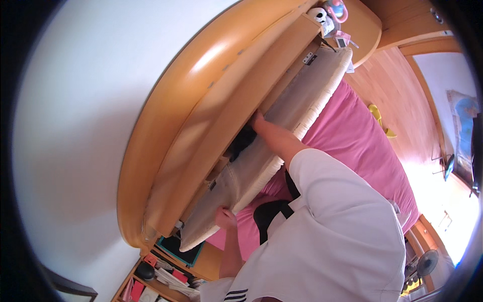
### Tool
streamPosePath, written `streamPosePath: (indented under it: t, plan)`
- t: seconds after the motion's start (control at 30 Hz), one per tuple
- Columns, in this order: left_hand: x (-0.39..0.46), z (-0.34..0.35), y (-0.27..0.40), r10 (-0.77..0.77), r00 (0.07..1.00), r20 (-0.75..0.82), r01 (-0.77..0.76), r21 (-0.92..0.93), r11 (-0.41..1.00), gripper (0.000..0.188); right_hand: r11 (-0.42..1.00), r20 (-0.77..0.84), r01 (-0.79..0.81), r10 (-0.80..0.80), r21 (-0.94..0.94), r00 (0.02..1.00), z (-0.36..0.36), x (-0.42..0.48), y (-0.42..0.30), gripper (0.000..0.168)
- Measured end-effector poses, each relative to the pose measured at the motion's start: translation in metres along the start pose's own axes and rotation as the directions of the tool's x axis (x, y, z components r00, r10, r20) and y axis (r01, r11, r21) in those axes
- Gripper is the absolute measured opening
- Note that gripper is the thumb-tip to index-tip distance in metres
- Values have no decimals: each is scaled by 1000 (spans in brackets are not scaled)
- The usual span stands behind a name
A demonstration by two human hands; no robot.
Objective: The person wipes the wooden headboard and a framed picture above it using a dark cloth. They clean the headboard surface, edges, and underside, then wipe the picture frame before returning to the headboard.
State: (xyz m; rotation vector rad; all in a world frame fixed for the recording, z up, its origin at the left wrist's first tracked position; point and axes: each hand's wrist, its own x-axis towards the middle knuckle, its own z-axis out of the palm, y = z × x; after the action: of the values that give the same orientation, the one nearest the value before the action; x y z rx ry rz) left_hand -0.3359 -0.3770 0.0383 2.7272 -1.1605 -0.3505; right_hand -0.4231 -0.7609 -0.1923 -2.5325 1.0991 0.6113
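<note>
A padded headboard lid (279, 109) hangs open on its metal hinges, with its pale fabric back facing up. My left hand (226, 218) grips the padded rim near the lower end. Farther up, my right hand (258, 120) reaches into the long wooden headboard compartment (273, 90); its fingers are mostly hidden behind the wood. Just below that hand, a black soft item (242, 142), perhaps cloth, lies in the opening. Whether my right fingers hold anything is hidden.
Pink bedding (351, 139) spreads beneath me. A bedside table (360, 30) with a toy and small items stands at the top. Shelves with papers (169, 277) are at the lower left. Yellow slippers (376, 115) lie on the wooden floor, and an electric fan (427, 262) stands lower right.
</note>
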Motion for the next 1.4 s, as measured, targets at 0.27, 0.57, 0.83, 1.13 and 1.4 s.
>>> streamPosePath:
  t: [0.27, 0.57, 0.83, 1.13, 1.4]
  plan:
    - [-5, 0, 3, 44, 999, -22, -44, 10, 999, 25, 935, 98, -157, 197, -319, 975, -36, -6, 42, 65]
    - [15, 7, -7, 122, 992, -24, -120, 61, 991, 28, 774, -268, -297, 171, -559, 948, 17, 7, 12, 61]
    - [5, 0, 7, 36, 999, 27, -39, 115, 993, 29, 580, -242, -400, 333, -709, 911, 35, 60, 110, 56]
    - [-1, -4, 9, 35, 994, 101, -49, 148, 988, 41, -265, -13, 112, 430, -958, 903, 3, 73, 158, 58]
    - [-15, 5, -6, -95, 994, 57, 83, 180, 980, 43, 888, 91, -455, 449, 68, 889, -60, 37, 245, 64]
